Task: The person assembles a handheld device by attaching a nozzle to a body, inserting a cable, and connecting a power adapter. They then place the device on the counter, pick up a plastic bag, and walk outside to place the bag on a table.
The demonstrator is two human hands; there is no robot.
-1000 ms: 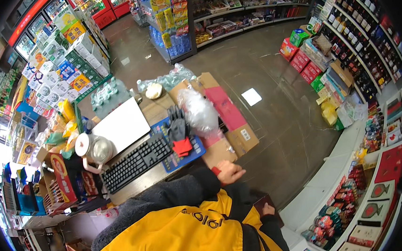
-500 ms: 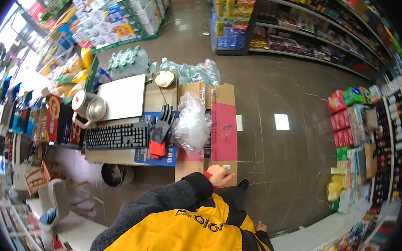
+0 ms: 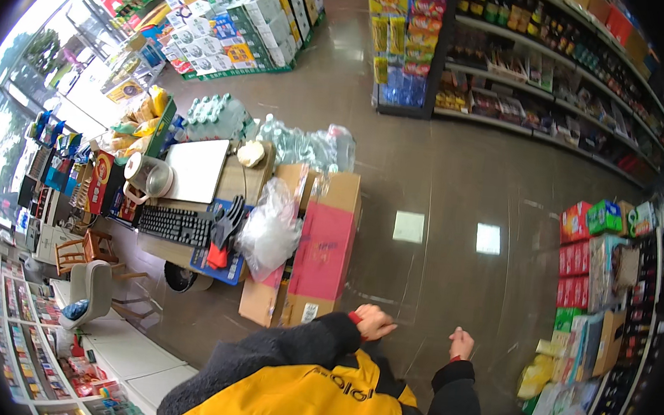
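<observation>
My left hand (image 3: 374,322) is over the floor, just right of the near end of a cardboard box with a pink panel (image 3: 323,251). Its fingers look loosely apart, and I see nothing in them. My right hand (image 3: 461,345) hangs farther right above the floor, its fingers curled in with no object showing. A clear plastic bag (image 3: 269,234) lies on the box's left side. Left of it, black-and-red work gloves (image 3: 224,234) rest on a blue mat (image 3: 225,272), beside a black keyboard (image 3: 176,225). Neither hand touches these things.
Behind the desk stand plastic-wrapped bottle packs (image 3: 218,117). A white kettle (image 3: 147,177) and a silver laptop (image 3: 196,169) sit on the desk. Goods shelves (image 3: 513,89) line the far right, stacked red boxes (image 3: 574,259) the right side. A grey chair (image 3: 95,294) is at left.
My view has shifted rightward, so the desk and box appear farther left. My right hand has come forward and up from beside my body; my left hand has moved slightly right, off the box.
</observation>
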